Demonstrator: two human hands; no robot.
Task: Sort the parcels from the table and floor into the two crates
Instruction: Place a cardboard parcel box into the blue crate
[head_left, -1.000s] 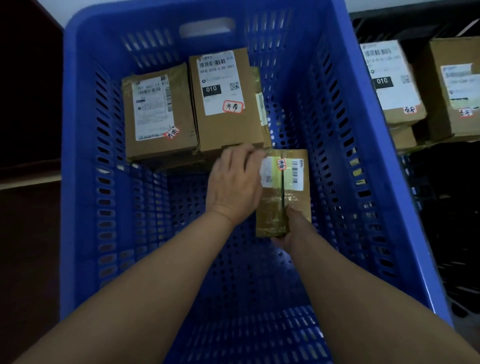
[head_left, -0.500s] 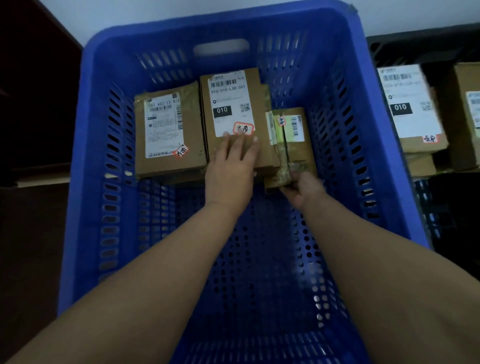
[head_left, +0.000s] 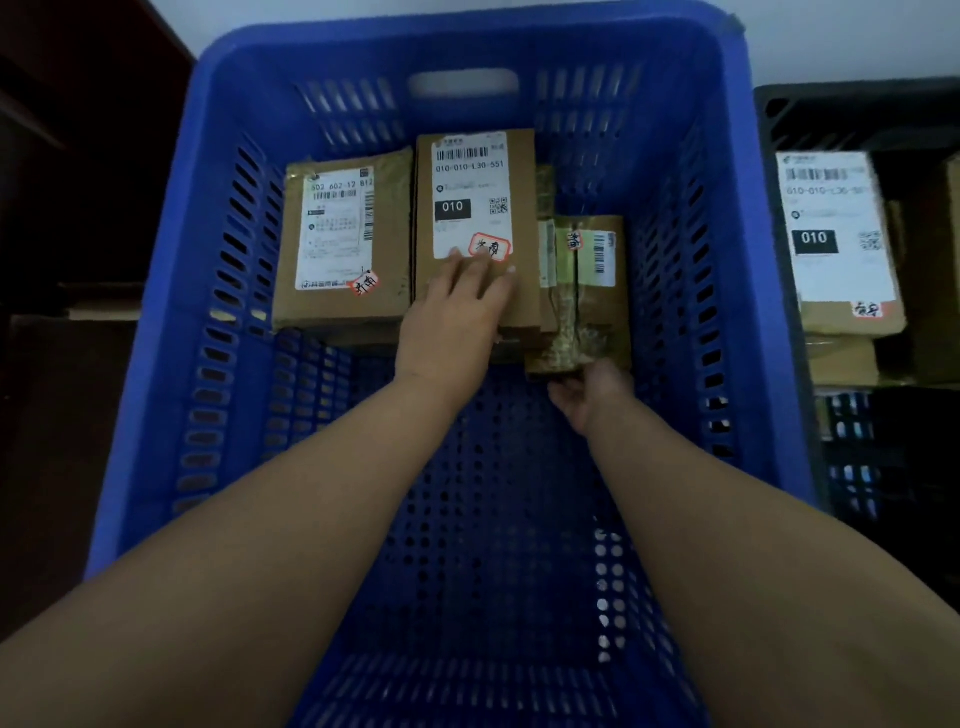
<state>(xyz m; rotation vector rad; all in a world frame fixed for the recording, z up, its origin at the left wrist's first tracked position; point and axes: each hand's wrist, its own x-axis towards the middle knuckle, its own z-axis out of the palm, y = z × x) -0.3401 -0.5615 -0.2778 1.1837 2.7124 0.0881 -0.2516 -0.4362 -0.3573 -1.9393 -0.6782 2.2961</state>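
A blue slotted crate (head_left: 737, 218) fills the view. Three brown parcels lie at its far end: a left parcel (head_left: 343, 244) with a white label, a middle parcel (head_left: 475, 197) labelled 010, and a small taped parcel (head_left: 587, 296) against the middle one's right side. My left hand (head_left: 457, 317) rests flat on the near part of the middle parcel, fingers straight. My right hand (head_left: 592, 395) holds the small parcel's near end, its fingers curled under the edge and partly hidden.
A black crate (head_left: 857, 98) stands to the right of the blue one and holds more brown parcels, the top one (head_left: 836, 234) labelled 010. Dark furniture (head_left: 78, 156) stands to the left. The near half of the blue crate's floor (head_left: 498, 545) is bare.
Both hands carried the small taped parcel from mid-crate to the far end, beside the middle parcel. My left hand left it and now lies on the middle parcel.
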